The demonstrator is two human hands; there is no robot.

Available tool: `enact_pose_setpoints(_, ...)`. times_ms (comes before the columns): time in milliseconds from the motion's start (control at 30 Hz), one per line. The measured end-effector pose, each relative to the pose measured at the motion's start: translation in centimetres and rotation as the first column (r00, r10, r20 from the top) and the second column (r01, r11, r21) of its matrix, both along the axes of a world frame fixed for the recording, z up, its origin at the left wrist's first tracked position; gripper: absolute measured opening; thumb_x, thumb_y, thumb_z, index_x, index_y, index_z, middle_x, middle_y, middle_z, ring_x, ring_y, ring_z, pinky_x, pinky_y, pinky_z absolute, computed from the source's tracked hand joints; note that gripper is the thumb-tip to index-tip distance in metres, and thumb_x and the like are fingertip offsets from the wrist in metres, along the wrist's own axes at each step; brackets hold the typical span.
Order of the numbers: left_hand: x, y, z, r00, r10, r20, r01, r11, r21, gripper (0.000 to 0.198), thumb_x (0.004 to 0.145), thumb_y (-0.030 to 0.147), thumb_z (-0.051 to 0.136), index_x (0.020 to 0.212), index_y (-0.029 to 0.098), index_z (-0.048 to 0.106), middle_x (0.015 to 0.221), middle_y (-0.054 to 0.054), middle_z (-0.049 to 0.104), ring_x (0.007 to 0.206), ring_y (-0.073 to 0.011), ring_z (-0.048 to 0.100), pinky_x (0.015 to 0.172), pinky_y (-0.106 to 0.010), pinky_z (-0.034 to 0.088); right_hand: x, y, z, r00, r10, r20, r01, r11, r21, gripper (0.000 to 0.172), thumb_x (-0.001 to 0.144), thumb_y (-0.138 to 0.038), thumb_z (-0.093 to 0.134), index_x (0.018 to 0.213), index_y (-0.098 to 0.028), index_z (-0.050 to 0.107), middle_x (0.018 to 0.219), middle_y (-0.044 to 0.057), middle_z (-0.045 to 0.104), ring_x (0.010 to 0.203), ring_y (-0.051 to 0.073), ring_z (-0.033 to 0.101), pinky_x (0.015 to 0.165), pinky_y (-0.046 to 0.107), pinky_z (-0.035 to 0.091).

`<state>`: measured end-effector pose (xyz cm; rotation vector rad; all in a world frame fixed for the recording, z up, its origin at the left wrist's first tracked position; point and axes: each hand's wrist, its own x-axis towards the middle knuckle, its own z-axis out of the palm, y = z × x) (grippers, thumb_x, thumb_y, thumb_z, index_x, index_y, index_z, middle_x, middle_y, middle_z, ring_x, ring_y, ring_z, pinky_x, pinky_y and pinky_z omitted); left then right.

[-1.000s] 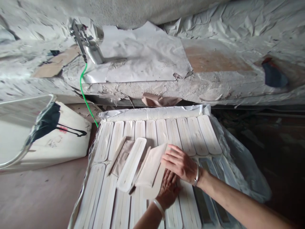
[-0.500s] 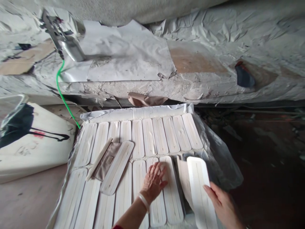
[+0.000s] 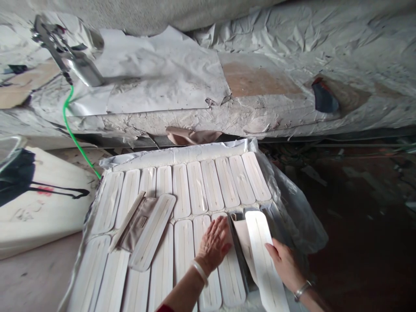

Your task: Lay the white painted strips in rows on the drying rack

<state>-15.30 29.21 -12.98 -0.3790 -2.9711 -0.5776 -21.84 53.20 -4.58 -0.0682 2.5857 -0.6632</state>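
Rows of long white rounded panels [image 3: 195, 188] lie side by side on a plastic-lined stack. My left hand [image 3: 213, 246] rests flat, fingers spread, on the panels in the near row. My right hand [image 3: 283, 264] grips the lower part of one white panel [image 3: 261, 249], tilted at the stack's right edge, with a beige sheet [image 3: 244, 245] beside it. Another loose panel [image 3: 152, 232] lies slanted over a beige piece [image 3: 136, 223] on the left half.
A spray gun [image 3: 68, 58] with a green hose [image 3: 76, 138] sits on the paper-covered bench [image 3: 169, 86] behind. A white board with a dark bag [image 3: 19, 177] is at left. Dark floor lies to the right.
My right hand has carried one panel from the middle of the stack to its right edge. My left hand has shifted onto the near-row panels, and the view has drifted right.
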Motion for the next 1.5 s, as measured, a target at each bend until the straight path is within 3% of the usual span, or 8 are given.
enact_pose_setpoints(100,0.0,-0.1,-0.3,0.998,0.0,-0.063,0.002,0.999,0.037,0.069,0.088,0.021,0.057,0.148,0.009,0.026,0.157,-0.014,0.028,0.148,-0.0283,0.017,0.116,-0.052,0.035,0.4,1.1,0.2,1.0,-0.002,0.021,0.002,1.0,0.008,0.045,0.086,-0.06,0.025,0.065,-0.023,0.04,0.057,0.004,0.053,0.058,0.021,0.052,0.061,0.034,0.032)
enact_pose_setpoints(367,-0.3,0.2,0.6,0.999,0.027,-0.034,-0.027,1.0,0.006,0.068,0.091,0.021,0.053,0.151,0.012,0.023,0.156,-0.011,0.03,0.147,-0.0282,0.019,0.117,-0.055,0.032,-0.4,-0.4,-1.1,0.998,0.067,0.019,-0.068,0.996,0.06,0.035,0.088,-0.048,0.023,0.066,-0.024,0.035,0.061,0.008,0.057,0.058,0.021,0.049,0.061,0.035,0.027)
enact_pose_setpoints(533,-0.3,1.3,0.4,0.997,0.071,-0.023,-0.07,0.997,0.046,0.064,0.089,0.03,0.059,0.147,0.021,0.033,0.157,-0.012,0.028,0.147,-0.0334,0.019,0.114,-0.062,0.03,0.8,0.4,-0.6,0.998,0.056,0.007,-0.056,0.994,0.089,0.039,0.089,-0.05,0.022,0.065,-0.024,0.038,0.057,0.008,0.058,0.055,0.021,0.053,0.059,0.034,0.029)
enact_pose_setpoints(733,-0.4,2.1,0.6,0.992,0.118,-0.044,-0.115,0.992,0.059,0.064,0.088,0.032,0.062,0.143,0.011,0.037,0.152,-0.016,0.035,0.145,-0.0331,0.022,0.114,-0.062,0.031,0.5,-1.3,-1.2,0.995,0.101,-0.018,-0.097,0.983,0.157,0.034,0.088,-0.041,0.023,0.069,-0.022,0.043,0.064,0.014,0.065,0.06,0.026,0.06,0.057,0.035,0.025)
enact_pose_setpoints(900,-1.0,2.3,0.9,0.991,0.134,-0.006,-0.133,0.99,0.037,0.063,0.088,0.037,0.062,0.146,0.025,0.037,0.15,-0.013,0.039,0.142,-0.0342,0.029,0.112,-0.064,0.032,2.2,-0.8,-1.0,1.0,0.023,0.017,-0.024,0.998,0.056,0.039,0.089,-0.049,0.021,0.071,-0.022,0.042,0.062,0.011,0.061,0.061,0.024,0.058,0.06,0.035,0.028)
enact_pose_setpoints(1067,-2.2,3.5,1.4,0.978,0.206,0.029,-0.206,0.978,-0.014,0.053,0.082,0.043,0.069,0.129,0.024,0.056,0.142,-0.015,0.047,0.133,-0.0392,0.041,0.107,-0.065,0.038,-1.1,-1.1,-3.2,0.996,0.037,0.085,-0.036,0.999,-0.018,0.036,0.086,-0.052,0.024,0.068,-0.022,0.036,0.06,0.005,0.053,0.057,0.018,0.047,0.06,0.034,0.027)
enact_pose_setpoints(1267,-1.0,3.2,1.1,0.99,0.143,0.016,-0.142,0.989,-0.036,0.072,0.084,0.027,0.066,0.146,0.014,0.034,0.154,-0.013,0.034,0.144,-0.0345,0.026,0.114,-0.058,0.035,-2.5,-0.1,-5.9,0.965,0.093,0.246,-0.046,0.98,-0.192,0.041,0.083,-0.058,0.033,0.065,-0.022,0.037,0.053,-0.004,0.038,0.052,0.012,0.044,0.051,0.026,0.031)
enact_pose_setpoints(1500,-0.3,2.9,0.4,0.987,0.143,0.078,-0.139,0.989,-0.058,0.075,0.089,0.033,0.058,0.151,0.012,0.022,0.159,-0.01,0.022,0.147,-0.0323,0.015,0.118,-0.059,0.026,-2.8,-0.9,-7.8,0.905,0.091,0.416,0.012,0.971,-0.24,0.035,0.087,-0.051,0.042,0.068,-0.022,0.039,0.046,-0.01,0.03,0.03,0.007,0.036,0.032,0.02,0.021)
